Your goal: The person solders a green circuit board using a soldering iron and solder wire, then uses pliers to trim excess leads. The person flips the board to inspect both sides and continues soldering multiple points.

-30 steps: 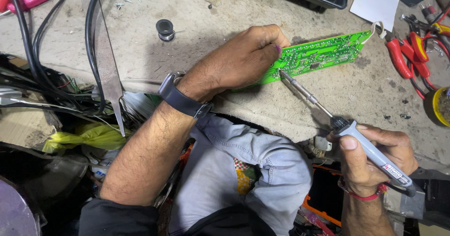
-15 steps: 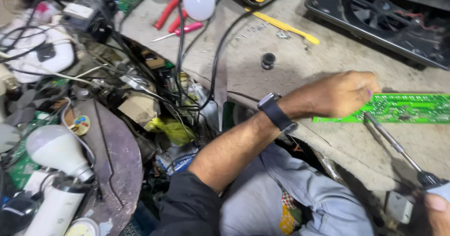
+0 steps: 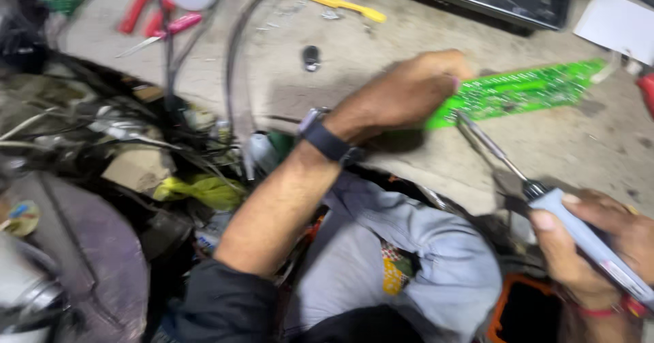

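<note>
head view, looking down on a rough grey concrete bench [image 3: 381, 36]. the left hand [image 3: 409, 91], a dark band watch on its wrist, curls over and pins down the near end of a long, flat green circuit board [image 3: 524, 91] that lies on the bench toward the right. the right hand [image 3: 599, 247] wraps closed around the smooth pale grey plastic handle of a soldering iron [image 3: 545, 196], whose thin metal shaft slants up so its tip touches the board's left edge, just beside the left fingers. tangled black cables [image 3: 170, 132] crowd the left side.
</note>
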